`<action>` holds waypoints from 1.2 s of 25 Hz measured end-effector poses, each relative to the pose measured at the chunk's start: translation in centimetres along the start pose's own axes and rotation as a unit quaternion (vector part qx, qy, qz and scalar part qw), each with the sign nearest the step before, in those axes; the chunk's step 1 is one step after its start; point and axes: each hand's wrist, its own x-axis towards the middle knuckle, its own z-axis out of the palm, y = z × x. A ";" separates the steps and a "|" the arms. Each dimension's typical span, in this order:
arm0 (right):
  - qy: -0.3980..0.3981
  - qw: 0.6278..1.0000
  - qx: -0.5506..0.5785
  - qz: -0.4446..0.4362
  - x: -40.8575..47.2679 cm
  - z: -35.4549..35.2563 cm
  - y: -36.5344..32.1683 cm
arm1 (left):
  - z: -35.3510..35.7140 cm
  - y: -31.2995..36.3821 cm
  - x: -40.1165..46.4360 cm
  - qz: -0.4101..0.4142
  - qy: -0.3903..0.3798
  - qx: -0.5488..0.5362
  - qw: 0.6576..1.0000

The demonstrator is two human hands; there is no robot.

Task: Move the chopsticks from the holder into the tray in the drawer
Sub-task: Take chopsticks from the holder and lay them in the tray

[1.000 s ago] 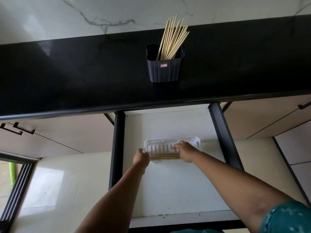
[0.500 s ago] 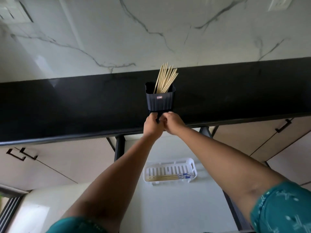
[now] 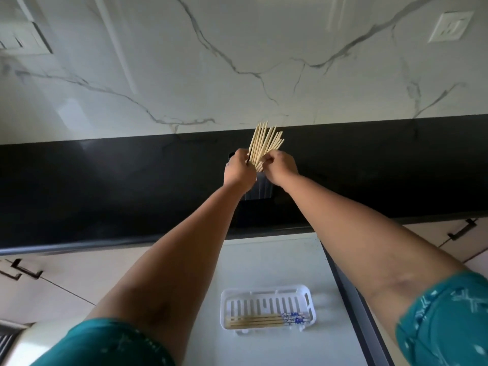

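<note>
Fingers [image 3: 265,161] of both hands pinch the chopsticks [image 3: 264,143] fanned upright in the holder [image 3: 260,190] on the table, long axis vertical; tray [image 3: 266,289] sits well below, toward the person.

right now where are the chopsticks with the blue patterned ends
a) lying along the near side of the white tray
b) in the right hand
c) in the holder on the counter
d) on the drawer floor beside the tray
a: the blue-ended chopsticks lie flat along the near side of the white tray, inside its rim.

Black countertop [image 3: 105,186] carries dark holder [image 3: 260,190]; open drawer [image 3: 269,260] floor carries white tray [image 3: 266,291].
</note>
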 end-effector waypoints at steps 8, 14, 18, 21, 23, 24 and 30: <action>0.052 0.967 0.159 0.192 8.5 -0.2 2.8 | 1.8 -1.1 4.2 0.009 -0.009 -0.028 1.000; 0.090 0.977 0.126 0.148 11.2 2.3 3.0 | 2.9 -2.0 5.2 0.002 -0.002 -0.062 0.998; 0.086 0.968 0.156 0.176 11.4 2.1 2.5 | 3.1 -2.6 4.6 0.003 -0.003 -0.064 0.998; 0.090 0.972 0.141 0.166 11.3 1.0 1.9 | 2.5 -2.3 4.2 0.011 0.005 -0.069 0.998; 0.096 0.975 0.140 0.144 10.5 0.0 0.8 | 2.2 -2.0 4.0 0.004 0.013 -0.071 0.997; 0.103 0.978 0.136 0.119 10.0 -0.6 0.2 | 2.0 -1.7 3.8 -0.003 0.014 -0.069 0.998; 0.238 0.954 -0.021 -0.183 2.7 -5.8 -5.9 | 0.2 2.9 1.6 0.063 0.047 0.003 0.997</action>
